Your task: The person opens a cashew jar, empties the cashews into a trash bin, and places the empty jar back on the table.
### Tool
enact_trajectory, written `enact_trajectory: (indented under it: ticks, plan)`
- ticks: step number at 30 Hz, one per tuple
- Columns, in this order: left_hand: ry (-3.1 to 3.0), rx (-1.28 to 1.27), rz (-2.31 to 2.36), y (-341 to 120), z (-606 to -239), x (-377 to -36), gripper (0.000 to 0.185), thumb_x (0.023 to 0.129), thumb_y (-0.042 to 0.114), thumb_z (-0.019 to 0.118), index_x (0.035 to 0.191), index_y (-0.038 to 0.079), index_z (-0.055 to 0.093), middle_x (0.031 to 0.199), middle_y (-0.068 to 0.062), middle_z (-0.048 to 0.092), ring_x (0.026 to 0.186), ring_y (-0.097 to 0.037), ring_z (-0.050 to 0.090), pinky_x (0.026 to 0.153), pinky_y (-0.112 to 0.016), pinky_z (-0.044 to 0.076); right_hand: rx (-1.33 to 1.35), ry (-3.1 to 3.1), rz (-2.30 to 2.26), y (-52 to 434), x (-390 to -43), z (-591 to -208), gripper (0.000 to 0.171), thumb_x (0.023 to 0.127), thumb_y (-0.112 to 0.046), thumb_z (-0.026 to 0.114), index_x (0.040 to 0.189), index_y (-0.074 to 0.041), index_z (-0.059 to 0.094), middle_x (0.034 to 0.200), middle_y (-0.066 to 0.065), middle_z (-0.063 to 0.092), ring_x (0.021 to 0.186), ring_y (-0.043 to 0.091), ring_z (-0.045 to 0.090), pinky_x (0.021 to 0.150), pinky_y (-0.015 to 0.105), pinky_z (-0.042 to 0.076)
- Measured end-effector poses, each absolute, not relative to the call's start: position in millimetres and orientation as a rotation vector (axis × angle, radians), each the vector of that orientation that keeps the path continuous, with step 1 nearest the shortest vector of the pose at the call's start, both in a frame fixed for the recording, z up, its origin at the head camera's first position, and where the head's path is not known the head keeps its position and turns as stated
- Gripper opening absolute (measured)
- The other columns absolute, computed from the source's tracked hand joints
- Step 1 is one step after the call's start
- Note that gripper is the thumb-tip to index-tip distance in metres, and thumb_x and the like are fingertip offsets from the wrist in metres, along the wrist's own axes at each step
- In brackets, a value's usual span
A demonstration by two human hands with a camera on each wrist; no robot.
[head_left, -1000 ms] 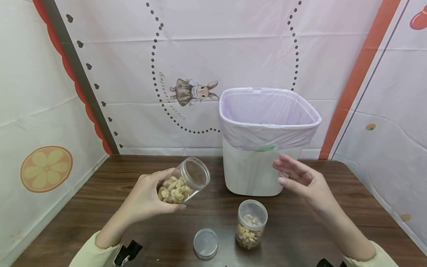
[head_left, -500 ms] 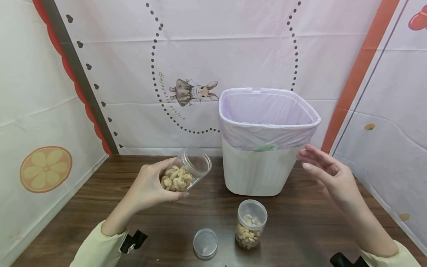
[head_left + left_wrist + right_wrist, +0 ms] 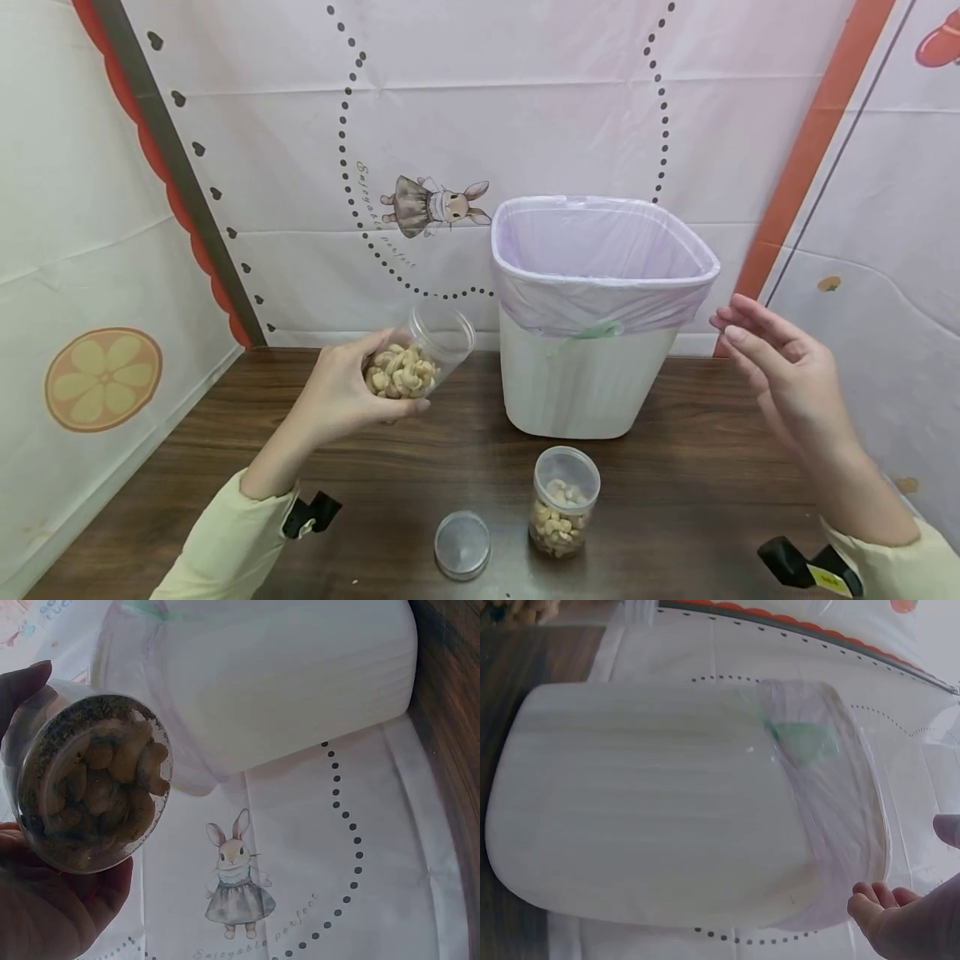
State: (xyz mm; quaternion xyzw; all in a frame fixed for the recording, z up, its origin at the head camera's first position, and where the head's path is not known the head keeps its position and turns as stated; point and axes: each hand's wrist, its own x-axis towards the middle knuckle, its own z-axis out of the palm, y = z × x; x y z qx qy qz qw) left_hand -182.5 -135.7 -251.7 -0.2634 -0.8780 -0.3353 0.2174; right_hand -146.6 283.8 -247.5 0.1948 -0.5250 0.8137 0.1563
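My left hand (image 3: 351, 387) grips a clear lidless jar (image 3: 450, 329) partly filled with cashews (image 3: 401, 372), tilted with its mouth up and to the right. In the left wrist view the bottom of the jar (image 3: 97, 784) faces the camera, nuts showing through it. My right hand (image 3: 791, 375) is raised right of the white bin (image 3: 577, 383), fingers loosely bent and holding nothing. In the right wrist view the fingertips (image 3: 870, 896) overlap the edge of the bin's rim. A second jar of cashews (image 3: 564, 508) stands upright on the table, with a clear round lid (image 3: 462, 546) lying left of it.
The bin, lined with a pale purple bag (image 3: 600, 308), stands at the back of the dark wooden table (image 3: 405, 492). Behind it hangs a printed cloth (image 3: 420, 100) with a rabbit on it. More cloth closes off both sides.
My right hand has moved right and up, from in front of the bin to beside it. The left hand has lifted the tilted jar a little. The second jar and lid stay put.
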Motion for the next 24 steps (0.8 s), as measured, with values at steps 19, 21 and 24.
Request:
enact_trajectory:
  ticks: [19,21,24]
  plan:
    - [-2.472,-0.628,-1.068,-130.3,-239.3,-204.6,0.066,0.057,0.035,0.084,0.115,0.015,0.059,0.093,-0.003,0.067,0.080,-0.016,0.059,0.071,-0.033,0.048,0.450,-1.611,2.239,290.0,-171.1,-223.2,0.031,0.087,0.004,0.053,0.113,-0.010,0.061,0.108,0.004,0.061,0.102,0.009,0.058,0.084,0.017,0.044]
    - [-2.474,-0.616,-1.069,-129.4,-238.1,-206.7,0.068,0.057,0.035,0.084,0.117,0.015,0.059,0.096,-0.003,0.066,0.081,-0.017,0.059,0.071,-0.033,0.047,0.448,-1.609,2.244,290.5,-173.7,-222.6,0.030,0.087,0.004,0.053,0.112,-0.010,0.062,0.107,0.004,0.062,0.101,0.009,0.058,0.084,0.017,0.045]
    - [-2.469,-0.612,-1.081,-127.8,-235.7,-210.2,0.070,0.057,0.034,0.085,0.118,0.014,0.058,0.099,-0.003,0.066,0.083,-0.017,0.059,0.072,-0.033,0.047,0.470,-1.585,2.269,292.3,-177.4,-222.2,0.029,0.087,0.005,0.053,0.110,-0.009,0.063,0.105,0.004,0.063,0.100,0.009,0.059,0.083,0.016,0.045]
